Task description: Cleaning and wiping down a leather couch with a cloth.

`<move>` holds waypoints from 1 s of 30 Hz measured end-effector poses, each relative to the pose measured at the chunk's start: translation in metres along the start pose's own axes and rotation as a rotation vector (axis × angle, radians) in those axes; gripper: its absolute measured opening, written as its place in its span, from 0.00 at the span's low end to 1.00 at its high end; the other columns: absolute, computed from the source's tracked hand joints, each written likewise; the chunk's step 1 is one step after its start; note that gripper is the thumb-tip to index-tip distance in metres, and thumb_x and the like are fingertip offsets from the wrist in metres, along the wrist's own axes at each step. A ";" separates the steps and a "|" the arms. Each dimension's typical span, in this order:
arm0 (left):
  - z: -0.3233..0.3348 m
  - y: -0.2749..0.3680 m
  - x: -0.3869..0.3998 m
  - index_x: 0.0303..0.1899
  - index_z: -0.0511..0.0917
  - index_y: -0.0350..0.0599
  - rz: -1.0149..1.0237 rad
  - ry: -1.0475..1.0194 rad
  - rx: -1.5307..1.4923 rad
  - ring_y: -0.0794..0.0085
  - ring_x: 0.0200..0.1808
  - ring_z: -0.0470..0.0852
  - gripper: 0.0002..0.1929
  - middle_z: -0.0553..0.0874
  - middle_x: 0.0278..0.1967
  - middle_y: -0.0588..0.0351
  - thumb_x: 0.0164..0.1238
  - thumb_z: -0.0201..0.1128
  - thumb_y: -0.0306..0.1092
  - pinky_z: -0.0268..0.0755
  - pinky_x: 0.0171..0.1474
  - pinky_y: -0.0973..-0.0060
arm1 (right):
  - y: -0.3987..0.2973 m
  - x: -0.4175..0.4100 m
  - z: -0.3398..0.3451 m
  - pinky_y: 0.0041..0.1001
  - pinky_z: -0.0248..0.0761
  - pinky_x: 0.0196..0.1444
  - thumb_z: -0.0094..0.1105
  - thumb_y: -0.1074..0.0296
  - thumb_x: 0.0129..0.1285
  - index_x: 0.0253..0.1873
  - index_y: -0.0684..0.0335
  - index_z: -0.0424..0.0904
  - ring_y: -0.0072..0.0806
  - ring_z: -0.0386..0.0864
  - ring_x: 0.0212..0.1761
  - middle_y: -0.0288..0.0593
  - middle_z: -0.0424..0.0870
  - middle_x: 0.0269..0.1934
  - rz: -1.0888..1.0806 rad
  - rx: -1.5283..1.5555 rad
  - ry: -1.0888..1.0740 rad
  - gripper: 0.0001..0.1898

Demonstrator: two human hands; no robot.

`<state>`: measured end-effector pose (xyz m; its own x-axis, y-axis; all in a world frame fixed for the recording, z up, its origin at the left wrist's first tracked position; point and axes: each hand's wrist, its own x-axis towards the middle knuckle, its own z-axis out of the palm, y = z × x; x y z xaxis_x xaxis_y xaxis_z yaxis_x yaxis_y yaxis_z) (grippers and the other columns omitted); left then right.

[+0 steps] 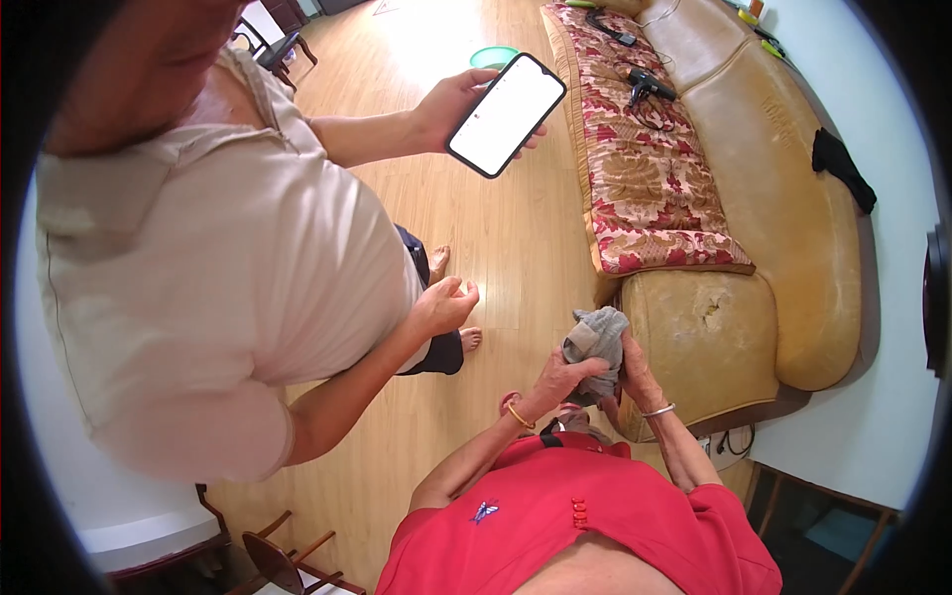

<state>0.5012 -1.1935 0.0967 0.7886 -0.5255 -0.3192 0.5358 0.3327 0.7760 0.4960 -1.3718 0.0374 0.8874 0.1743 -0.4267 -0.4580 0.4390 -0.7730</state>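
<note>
Both of my hands hold a bundled grey cloth [597, 349] in front of my red top, beside the sofa's arm. My left hand [639, 372], with a silver-coloured bracelet at the wrist, grips its right side. On its lower left side is my right hand [558, 383], the thumb laid over the cloth; a gold-coloured bracelet circles that wrist. The cloth is crumpled, with a paler patch near its top left, and my fingers partly hide it.
A person in a pale shirt [297, 245] stands close at left, holding a smartphone [507, 115]. At right is a worn tan sofa [699, 335] with a patterned cushion [647, 186], a hair dryer [649, 85] and a black garment [843, 167]. A green basin [494, 56] and wooden stool [274, 561] stand on the floor.
</note>
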 end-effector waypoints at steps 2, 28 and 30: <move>0.000 0.001 0.000 0.59 0.72 0.37 0.002 -0.006 0.011 0.77 0.49 0.78 0.24 0.81 0.50 0.58 0.61 0.64 0.29 0.73 0.53 0.76 | -0.005 -0.005 0.010 0.29 0.65 0.63 0.41 0.36 0.70 0.65 0.64 0.67 0.30 0.73 0.59 0.44 0.75 0.59 0.072 0.080 -0.006 0.35; -0.007 -0.004 0.015 0.65 0.64 0.34 0.086 0.022 0.250 0.70 0.57 0.74 0.38 0.77 0.57 0.53 0.51 0.73 0.34 0.65 0.63 0.72 | -0.030 0.008 -0.001 0.28 0.71 0.53 0.53 0.39 0.66 0.56 0.64 0.75 0.26 0.77 0.48 0.39 0.79 0.50 -0.122 0.075 0.162 0.30; -0.007 -0.003 0.015 0.60 0.70 0.34 0.061 0.094 0.294 0.72 0.50 0.79 0.31 0.81 0.50 0.54 0.54 0.71 0.32 0.71 0.57 0.73 | -0.034 0.008 -0.004 0.27 0.72 0.50 0.54 0.40 0.65 0.54 0.64 0.76 0.25 0.77 0.46 0.38 0.80 0.47 -0.145 0.061 0.176 0.29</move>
<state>0.5135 -1.1971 0.0852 0.8485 -0.4324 -0.3052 0.3870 0.1137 0.9150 0.5188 -1.3885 0.0582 0.9182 -0.0488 -0.3931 -0.3177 0.5018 -0.8045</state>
